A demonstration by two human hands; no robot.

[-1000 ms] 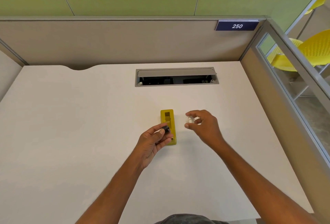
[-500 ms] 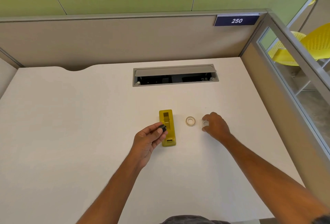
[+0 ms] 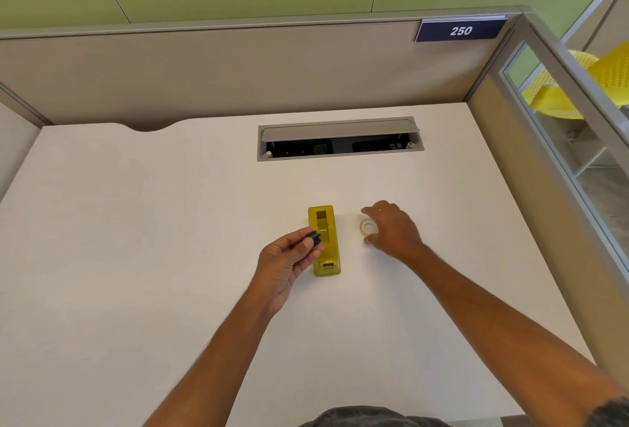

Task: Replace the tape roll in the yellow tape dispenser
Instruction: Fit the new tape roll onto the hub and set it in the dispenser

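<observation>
The yellow tape dispenser (image 3: pixel 325 239) lies flat on the white tabletop (image 3: pixel 136 256), near the middle, its long side running from near to far. Its roll bay is open at the far end and holds no roll. The left hand (image 3: pixel 286 265) is just left of the dispenser, palm turned up, and its grip is pinched on a small black spindle (image 3: pixel 315 238) between thumb and fingertips; the spindle sits over the left edge of the dispenser body. To the right of the dispenser, a little apart from it, a clear tape roll (image 3: pixel 367 226) lies flat on the tabletop. The right hand (image 3: pixel 391 231) is arched over the roll from the right, its fingers curled around the far and near sides of the ring; whether that grip has closed on the roll or only cups it cannot be told. Both forearms reach in from the near edge. Farther back, a grey cable hatch (image 3: pixel 340 139) is set into the tabletop with its lid raised. A blue sign (image 3: pixel 460 31) reading 250 hangs on the beige partition at the far right
</observation>
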